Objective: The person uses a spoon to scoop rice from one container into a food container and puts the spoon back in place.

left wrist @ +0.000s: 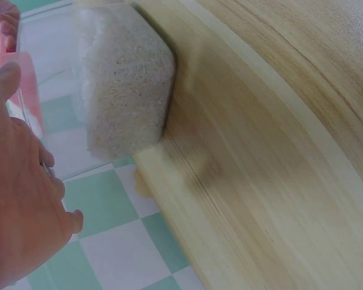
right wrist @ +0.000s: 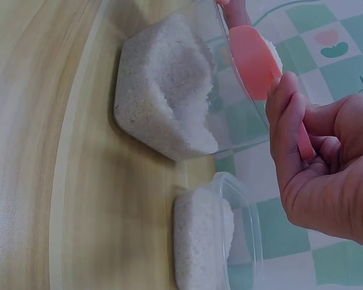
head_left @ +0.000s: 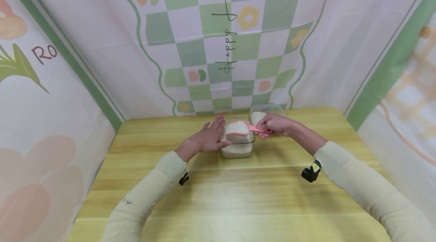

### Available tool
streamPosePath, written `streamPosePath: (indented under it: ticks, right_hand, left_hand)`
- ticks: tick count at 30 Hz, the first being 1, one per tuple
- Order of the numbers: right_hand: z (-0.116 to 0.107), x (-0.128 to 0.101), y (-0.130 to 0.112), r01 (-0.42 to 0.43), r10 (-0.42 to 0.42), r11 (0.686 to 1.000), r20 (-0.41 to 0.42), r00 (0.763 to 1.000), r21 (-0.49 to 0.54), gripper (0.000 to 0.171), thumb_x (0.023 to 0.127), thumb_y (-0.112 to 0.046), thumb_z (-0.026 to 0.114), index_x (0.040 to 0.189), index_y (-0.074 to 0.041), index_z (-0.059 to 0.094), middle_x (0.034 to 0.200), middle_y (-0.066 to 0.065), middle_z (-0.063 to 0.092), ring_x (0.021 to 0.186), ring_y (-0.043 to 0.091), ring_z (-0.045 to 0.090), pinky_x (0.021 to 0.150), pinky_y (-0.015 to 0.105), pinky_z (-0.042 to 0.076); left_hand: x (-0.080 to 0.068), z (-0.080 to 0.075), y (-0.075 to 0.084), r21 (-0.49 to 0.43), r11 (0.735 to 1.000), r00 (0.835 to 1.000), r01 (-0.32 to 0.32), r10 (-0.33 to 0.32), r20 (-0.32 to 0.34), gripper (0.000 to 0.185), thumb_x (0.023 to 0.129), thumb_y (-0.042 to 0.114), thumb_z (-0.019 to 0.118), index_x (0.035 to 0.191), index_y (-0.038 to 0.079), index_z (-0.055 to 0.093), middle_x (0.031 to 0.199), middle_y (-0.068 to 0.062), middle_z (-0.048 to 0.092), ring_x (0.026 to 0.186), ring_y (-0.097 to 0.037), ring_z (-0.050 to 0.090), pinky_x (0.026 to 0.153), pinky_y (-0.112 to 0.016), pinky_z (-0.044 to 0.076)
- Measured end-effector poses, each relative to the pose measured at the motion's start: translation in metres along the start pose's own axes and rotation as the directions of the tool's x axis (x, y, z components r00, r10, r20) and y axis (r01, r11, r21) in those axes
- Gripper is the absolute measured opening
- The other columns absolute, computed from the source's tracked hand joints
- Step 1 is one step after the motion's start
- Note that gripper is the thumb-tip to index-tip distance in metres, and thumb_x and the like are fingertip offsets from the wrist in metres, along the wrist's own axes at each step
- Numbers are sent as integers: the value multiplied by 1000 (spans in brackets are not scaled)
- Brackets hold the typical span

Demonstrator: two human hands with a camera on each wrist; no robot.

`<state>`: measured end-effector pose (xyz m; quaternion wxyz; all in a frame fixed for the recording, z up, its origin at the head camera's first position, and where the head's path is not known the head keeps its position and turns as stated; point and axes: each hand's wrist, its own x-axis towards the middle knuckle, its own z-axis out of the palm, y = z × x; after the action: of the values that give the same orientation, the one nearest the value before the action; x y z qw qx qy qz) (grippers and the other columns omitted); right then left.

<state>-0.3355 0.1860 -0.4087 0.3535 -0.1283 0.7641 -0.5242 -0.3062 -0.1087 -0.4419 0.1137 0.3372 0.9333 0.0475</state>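
On the wooden tabletop (head_left: 238,196), two cream-sleeved arms reach forward from the near edge. The left hand (head_left: 207,138) lies with fingers straight and loosely spread, its fingertips resting against the left wall of a clear container (head_left: 238,147) that is part full of white rice; it grips nothing. In the left wrist view that hand (left wrist: 21,205) sits just beside the transparent wall, with the rice mass showing through.

The right hand (head_left: 274,124) is curled around the handle of a pink scoop (head_left: 243,128), pinching it between thumb and fingers. The scoop is heaped with rice and hangs over the open top of the clear container. The right wrist view shows the fingers (right wrist: 287,127) wrapped on the thin pink handle, the bowl of the scoop (right wrist: 254,60) just above the container's rim.

Just behind, and touching or nearly touching the first, stands a second clear container (head_left: 265,112) also holding rice. Beyond the tabletop's far edge hangs a green-and-white checked cloth backdrop (head_left: 235,45).
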Motion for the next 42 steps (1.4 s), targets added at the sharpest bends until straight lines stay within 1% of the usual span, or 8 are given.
streamPosePath:
  ticks: [5, 10, 17, 24, 29, 35, 38, 42]
  right_hand:
    - [-2, -4, -1, 2, -2, 1000, -17, 1000, 18, 32, 101, 4, 41, 90, 8, 70, 70, 1, 67, 60, 5, 61, 57, 14, 50]
    - [-4, -7, -1, 6, -6, 1000, -28, 1000, 18, 31, 101, 4, 41, 92, 8, 70, 71, 1, 67, 62, 5, 62, 59, 14, 52]
    - [-7, -11, 1, 12, -11, 999, -42, 999, 36, 28, 102, 3, 40, 94, 10, 66, 72, 1, 65, 62, 5, 60, 60, 15, 52]
    - [-12, -21, 0, -8, 12, 997, -62, 998, 71, 29, 102, 2, 40, 88, 3, 65, 73, 1, 64, 63, 6, 61, 64, 17, 55]
    - [-19, -27, 2, -11, 16, 998, -73, 997, 65, 29, 103, 0, 40, 88, 0, 65, 72, 0, 64, 63, 4, 60, 65, 17, 53]
    - [-29, -36, 6, -19, 24, 998, -101, 995, 51, 26, 104, -1, 40, 96, 3, 65, 75, 1, 65, 65, 5, 61, 66, 18, 54]
    - [-33, -41, 8, -12, 18, 998, -112, 993, 55, 28, 104, -1, 39, 93, 3, 65, 75, 2, 65, 65, 6, 62, 65, 17, 54]
    - [-39, -49, 11, 0, 8, 998, -124, 992, 63, 28, 104, -1, 39, 96, 4, 65, 76, 1, 65, 66, 6, 62, 64, 16, 53]
  left_hand:
    - [0, 0, 0, -12, 1000, 1000, 2, -2, -2, 91, 102, 63, 29, 158, -3, 1, 168, -18, -9, 156, -28, -10, 125, -56, 11]
    - [0, 0, 0, -18, 1000, 1000, 7, -7, 1, 92, 102, 63, 30, 158, -2, 0, 168, -16, -12, 156, -27, -10, 125, -56, 10]
    - [2, 1, 0, -8, 1000, 1000, 12, -12, 2, 92, 102, 64, 30, 159, -2, 0, 168, -17, -10, 156, -27, -10, 124, -57, 10]
    - [2, 2, 0, -8, 1000, 1000, 17, -17, 11, 92, 102, 65, 28, 158, -1, -2, 168, -15, -13, 156, -25, -13, 125, -55, 6]
    - [2, 2, 0, -12, 1000, 1000, 16, -15, 12, 92, 102, 64, 29, 158, -1, -3, 168, -15, -13, 155, -26, -13, 125, -56, 5]
    - [2, 2, 0, -3, 1000, 1000, 13, -13, 5, 92, 102, 64, 29, 158, -2, -2, 167, -14, -13, 156, -27, -12, 124, -57, 8]
    - [1, 2, 0, 0, 1000, 1000, 11, -11, 1, 92, 102, 64, 29, 158, -3, 0, 167, -15, -13, 156, -28, -10, 124, -57, 8]
    - [1, 2, 1, -5, 1000, 1000, 14, -14, 3, 92, 102, 64, 29, 158, -2, -1, 167, -15, -13, 156, -27, -11, 125, -56, 7]
